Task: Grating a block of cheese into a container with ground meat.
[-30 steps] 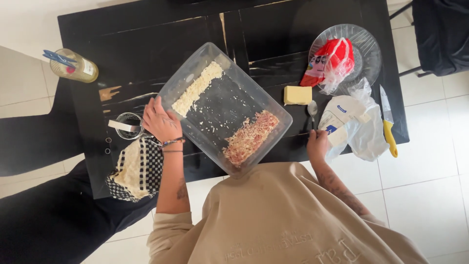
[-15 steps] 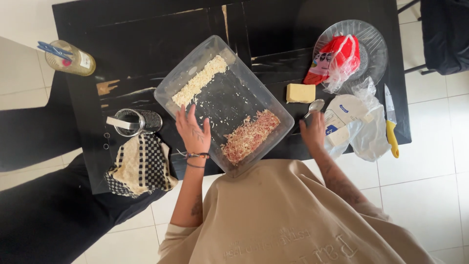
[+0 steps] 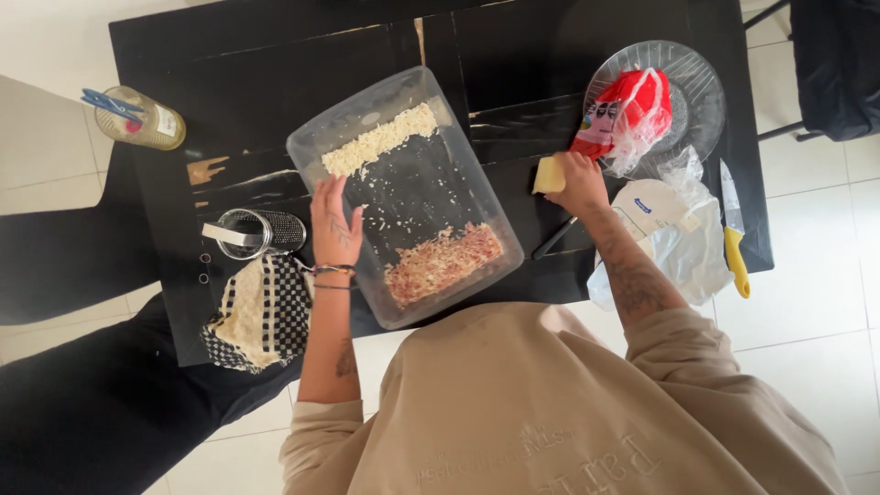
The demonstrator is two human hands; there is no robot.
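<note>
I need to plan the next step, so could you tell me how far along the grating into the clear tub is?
Done: the clear tub already holds a strip of pale shreds at its far end and a pinkish heap at its near end. In hand: the right hand grips a pale cheese block, and the left hand rests on the tub's edge. Left: that block is ungrated, and the grater lies idle beside the tub.

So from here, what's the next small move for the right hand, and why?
Probably lift the cheese block toward the grater. The right hand grips it on the black table, while the left hand rests on the clear tray with grated piles.
</note>
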